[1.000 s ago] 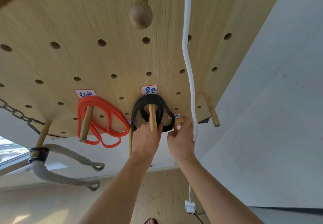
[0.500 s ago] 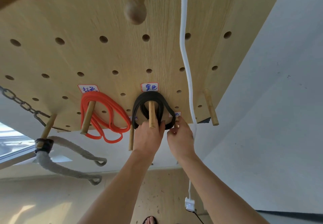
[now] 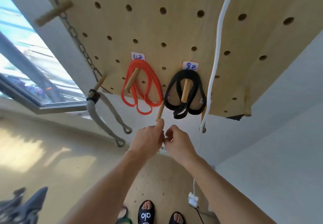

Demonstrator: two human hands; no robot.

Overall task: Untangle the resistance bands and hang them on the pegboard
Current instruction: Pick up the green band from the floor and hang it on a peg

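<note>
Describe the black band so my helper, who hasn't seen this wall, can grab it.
Find the wooden pegboard with round holes. Near its lower edge, two coiled bands hang side by side on wooden pegs. The black band is the one beside the white cord; its neighbour is the orange band.

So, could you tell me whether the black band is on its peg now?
On: the black band hangs looped over its peg, both hands clear below.

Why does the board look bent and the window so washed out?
Head view: the wide-angle lens splays the pegboard outward; daylight overexposes the window at left; the hands and board edges are slightly motion-blurred, though the red band and black band read clearly.
</note>
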